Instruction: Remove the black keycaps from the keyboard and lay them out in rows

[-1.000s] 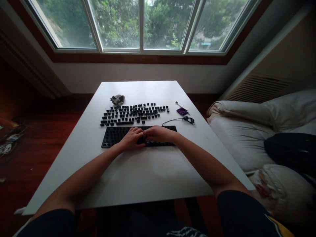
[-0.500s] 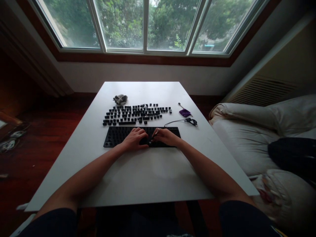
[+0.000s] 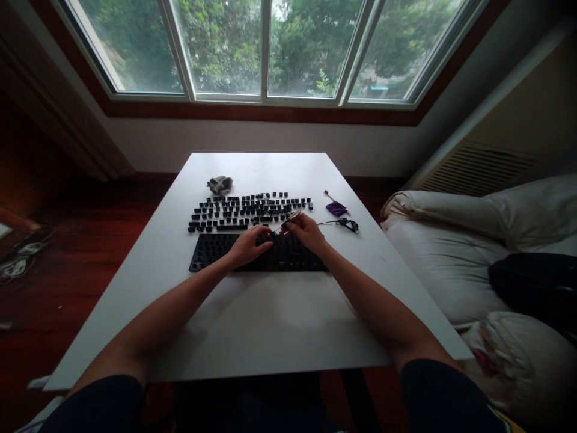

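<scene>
- Centrally, a black keyboard (image 3: 210, 252) lies lengthwise across the white table (image 3: 279, 325), with both hands above it.
- The right hand (image 3: 305, 231) pinches a small dark tool (image 3: 288, 223) over the keyboard's far edge; thin, wire-like prongs point left from it.
- The left hand (image 3: 250, 245) is over the middle of the keyboard, palm down, thumb and fingers parted; whether its fingertips grip anything is too small to tell. They come near the tool's prongs.
- Beyond the keyboard, loose black keycaps (image 3: 246, 210) stand in uneven rows; one long keycap (image 3: 231, 228) lies in the nearest row, left of the hands.
- At the far left of those rows sits a crumpled grey cloth (image 3: 220, 184).
- To the right of the keycaps rests a purple pouch (image 3: 336, 208), with a thin stick (image 3: 330, 196) just beside it on the far side.
- Nearer than the pouch, a bundled black cable (image 3: 348, 225) trails left towards the right hand.
- Right of the table stands a pale sofa (image 3: 437, 258); a window (image 3: 225, 48) spans the far wall.
</scene>
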Action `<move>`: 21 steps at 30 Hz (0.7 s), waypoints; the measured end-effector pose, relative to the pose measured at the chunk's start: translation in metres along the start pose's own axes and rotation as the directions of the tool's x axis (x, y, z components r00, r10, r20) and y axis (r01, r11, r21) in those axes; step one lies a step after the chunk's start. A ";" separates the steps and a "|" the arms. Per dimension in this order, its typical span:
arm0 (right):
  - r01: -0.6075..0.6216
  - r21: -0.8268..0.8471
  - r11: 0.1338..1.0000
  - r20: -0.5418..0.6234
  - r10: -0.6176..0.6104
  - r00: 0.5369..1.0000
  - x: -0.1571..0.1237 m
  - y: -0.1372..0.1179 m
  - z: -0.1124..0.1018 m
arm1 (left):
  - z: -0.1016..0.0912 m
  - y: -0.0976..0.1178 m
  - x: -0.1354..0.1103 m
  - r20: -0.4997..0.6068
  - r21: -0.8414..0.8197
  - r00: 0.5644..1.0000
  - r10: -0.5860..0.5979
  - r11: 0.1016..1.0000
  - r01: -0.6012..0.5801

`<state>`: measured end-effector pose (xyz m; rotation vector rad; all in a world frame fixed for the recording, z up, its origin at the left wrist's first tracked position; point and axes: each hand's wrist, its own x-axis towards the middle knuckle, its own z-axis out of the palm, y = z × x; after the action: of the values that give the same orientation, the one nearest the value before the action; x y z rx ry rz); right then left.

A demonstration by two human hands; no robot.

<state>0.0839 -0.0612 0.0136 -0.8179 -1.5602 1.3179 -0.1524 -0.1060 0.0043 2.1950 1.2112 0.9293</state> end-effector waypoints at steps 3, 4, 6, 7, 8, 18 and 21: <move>0.015 0.003 1.000 -0.036 -0.015 0.999 0.014 -0.001 0.003 | 0.004 -0.004 0.018 -0.066 -0.086 0.997 -0.028 0.996 0.023; 0.019 0.005 1.000 -0.057 -0.019 0.998 0.018 -0.001 0.003 | 0.006 -0.007 0.023 -0.086 -0.091 0.996 -0.036 0.995 0.028; 0.020 0.016 1.000 -0.092 -0.019 0.996 0.026 0.000 0.004 | 0.009 -0.012 0.031 -0.118 -0.078 0.992 -0.052 0.996 0.043; 0.020 0.027 0.999 -0.102 -0.017 0.995 0.029 0.002 0.004 | 0.010 -0.014 0.034 -0.129 -0.062 0.990 -0.060 0.997 0.052; 0.020 0.041 0.999 -0.107 -0.016 0.994 0.032 0.004 0.005 | 0.011 -0.015 0.037 -0.139 -0.039 0.988 -0.065 0.997 0.060; 0.006 0.147 0.989 -0.134 0.014 0.991 0.037 0.027 0.013 | 0.019 -0.010 0.047 -0.188 0.196 0.977 -0.101 0.971 0.138; -0.020 0.158 0.987 -0.168 0.047 0.985 0.036 0.025 0.012 | 0.021 -0.012 0.050 -0.172 0.139 0.982 -0.082 0.985 0.106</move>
<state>0.0581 -0.0279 -0.0036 -0.8387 -1.2975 1.3388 -0.1245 -0.0587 -0.0012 2.1861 1.4919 1.0289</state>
